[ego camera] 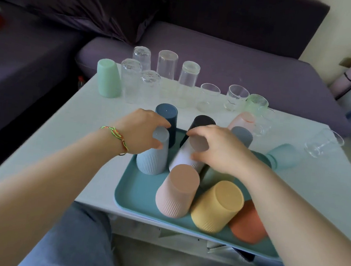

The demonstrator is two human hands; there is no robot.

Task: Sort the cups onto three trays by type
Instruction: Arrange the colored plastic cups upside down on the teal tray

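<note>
Pale bench (62,134), flat top. Teal tray (138,194) at 6 o'clock, reaching the near edge. Inverted mint cup (108,80) at 10 o'clock. Row of clear glasses (167,67) from 11 to 2 o'clock, several inverted. Just beside the tray at 3 o'clock, teal cup (284,156) and clear mug (323,143).

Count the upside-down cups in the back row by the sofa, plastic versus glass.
mint plastic cup: 1
clear glasses: 5
Total: 6
</note>
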